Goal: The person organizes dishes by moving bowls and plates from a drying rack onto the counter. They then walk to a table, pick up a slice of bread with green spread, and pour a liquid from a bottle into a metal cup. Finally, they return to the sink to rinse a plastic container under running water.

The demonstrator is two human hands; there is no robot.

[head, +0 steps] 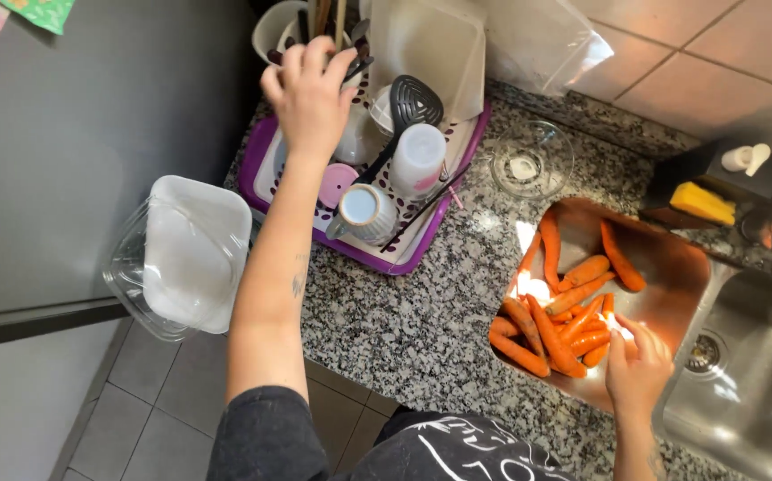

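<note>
A: Where is the left hand (307, 93)?

B: Up at eleven o'clock, over the white utensil cup (275, 28) at the back of the purple dish rack (257, 174). Its fingers curl down onto the dark utensil handles (356, 66) there, but I cannot tell whether they actually pinch one.

A: And the right hand (638, 367)?

B: Down at four o'clock, in the metal sink basin (675, 258), fingers loosely bent and resting on the pile of carrots (564, 321). It touches them; no firm grip shows.

A: What lies around?

B: A white mug (366, 214) and a black slotted spatula (408, 107) sit in the rack, a glass bowl (531, 160) on the granite counter (421, 321) at one o'clock, a yellow sponge (702, 202) at two, and clear plastic containers (181, 258) at nine.
</note>
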